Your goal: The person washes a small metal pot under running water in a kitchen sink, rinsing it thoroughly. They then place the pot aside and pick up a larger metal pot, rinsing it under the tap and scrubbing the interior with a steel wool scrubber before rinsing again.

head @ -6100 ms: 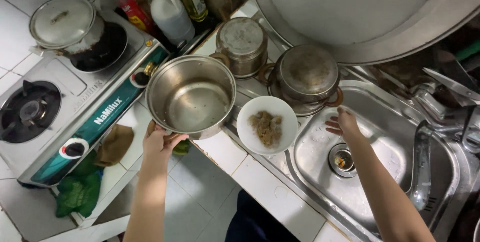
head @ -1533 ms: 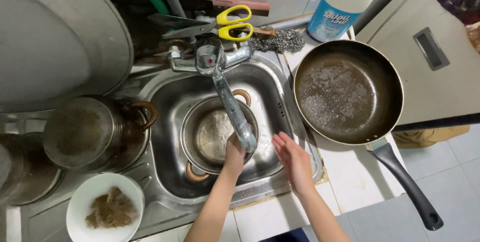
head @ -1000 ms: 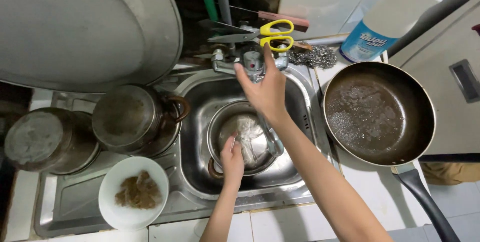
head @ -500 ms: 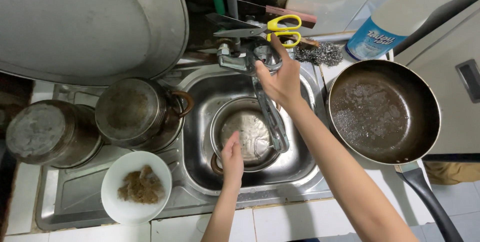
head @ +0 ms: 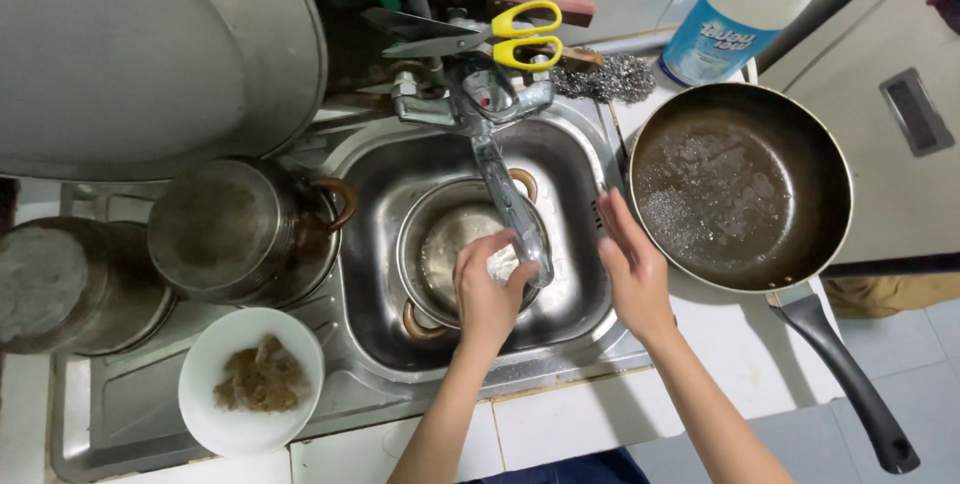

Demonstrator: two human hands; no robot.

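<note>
Pot (head: pixel 450 254) sits in sink (head: pixel 575 329) under faucet (head: pixel 510 204), water running. Left hand (head: pixel 488 289) over pot's near side, fingers curled under the stream, holding nothing clear. Right hand (head: pixel 632 264) open, flat, at sink's right edge beside pan (head: pixel 740 184).

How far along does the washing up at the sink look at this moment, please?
Early. The steel pot sits in the sink under the tap; the left hand is under the spout over it, the right hand open alongside. The greasy frying pan, lidded pots and bowl of scraps look unwashed.
</note>
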